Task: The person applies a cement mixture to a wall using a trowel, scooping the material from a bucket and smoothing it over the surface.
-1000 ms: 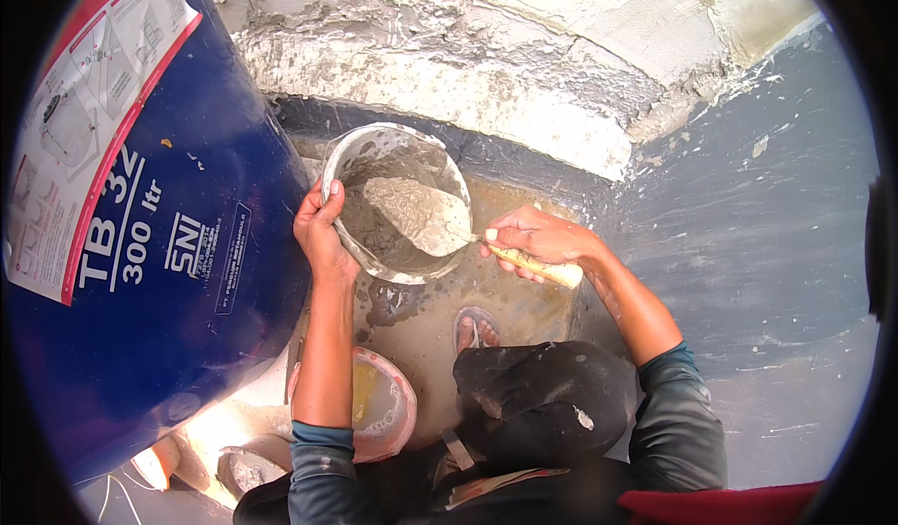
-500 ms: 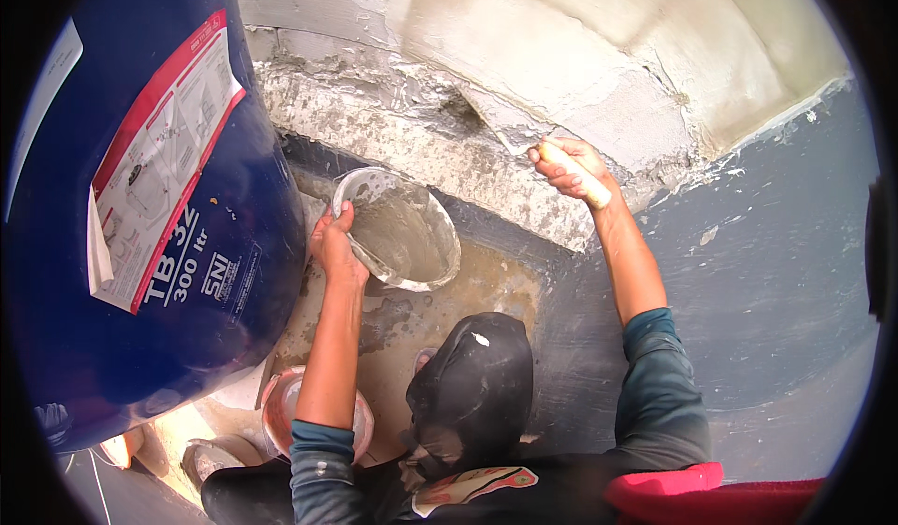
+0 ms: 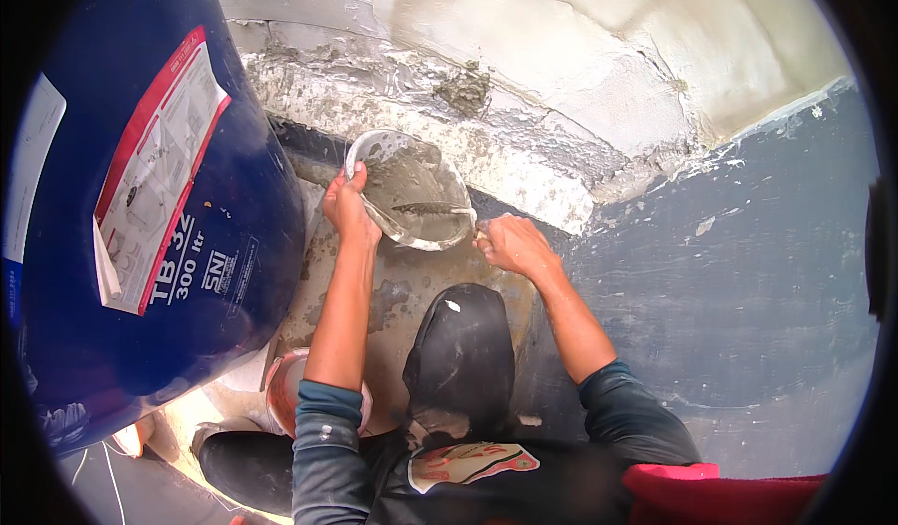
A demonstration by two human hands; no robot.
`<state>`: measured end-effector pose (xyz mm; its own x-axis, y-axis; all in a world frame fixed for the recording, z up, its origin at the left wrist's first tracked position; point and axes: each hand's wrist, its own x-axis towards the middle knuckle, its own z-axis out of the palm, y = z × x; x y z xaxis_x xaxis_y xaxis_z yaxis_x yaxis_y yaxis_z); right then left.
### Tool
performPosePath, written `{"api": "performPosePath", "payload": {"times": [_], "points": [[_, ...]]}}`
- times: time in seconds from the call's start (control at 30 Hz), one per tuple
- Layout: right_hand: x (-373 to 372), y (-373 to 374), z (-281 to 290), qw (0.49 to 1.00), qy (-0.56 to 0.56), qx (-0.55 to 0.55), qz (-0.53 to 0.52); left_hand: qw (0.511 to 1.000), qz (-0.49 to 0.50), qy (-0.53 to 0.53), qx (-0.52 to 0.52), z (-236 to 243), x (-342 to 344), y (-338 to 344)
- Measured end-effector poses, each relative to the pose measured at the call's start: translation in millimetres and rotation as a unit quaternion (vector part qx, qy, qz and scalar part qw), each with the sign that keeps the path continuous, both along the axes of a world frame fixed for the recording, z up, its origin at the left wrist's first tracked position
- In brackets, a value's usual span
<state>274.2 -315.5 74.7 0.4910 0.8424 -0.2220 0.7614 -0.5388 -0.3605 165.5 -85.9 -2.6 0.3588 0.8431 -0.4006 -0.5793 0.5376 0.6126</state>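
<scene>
Floor (image 3: 398, 324) stained below bucket (image 3: 421, 243); blue tank (image 3: 224, 174) left, grey wall (image 3: 711, 310) right.

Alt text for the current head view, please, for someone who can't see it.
Seen from above, a person's left hand grips the rim of a bucket of grey, mortar-like mix, while the right hand holds a trowel with its blade inside. Ahead is a rough, patchy wall; a large blue tank stands at left.
</scene>
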Motion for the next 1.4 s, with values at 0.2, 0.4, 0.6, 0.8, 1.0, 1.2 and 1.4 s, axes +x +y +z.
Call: {"api": "performPosePath", "payload": {"times": [0.2,0.4,0.6,0.8,1.0,1.2,1.4], "points": [[26,0,-6,0.991,-0.068,0.115,-0.030,1.000,-0.008,0.014,0.024,-1,-14,7],[88,23,-8,0.983,-0.129,0.090,-0.095,0.999,-0.020,0.030,0.021,4,-25,7],[116,11,8,0.969,-0.108,0.180,-0.134,0.999,-0.027,0.040,0.021,-3,-36,4],[132,1,29,0.971,-0.083,0.177,-0.137,0.997,-0.041,0.062,0.026,-7,-28,2],[103,-2,1,0.938,-0.233,0.194,-0.168,0.997,-0.048,0.052,0.015,1,-18,-5],[103,-4,-34,0.909,-0.272,0.265,-0.170,0.998,-0.054,0.031,0.027,-9,-18,-2],[112,-7,-56,0.893,-0.288,0.299,-0.172,0.997,-0.061,0.032,0.021,-10,-17,-2]]}}
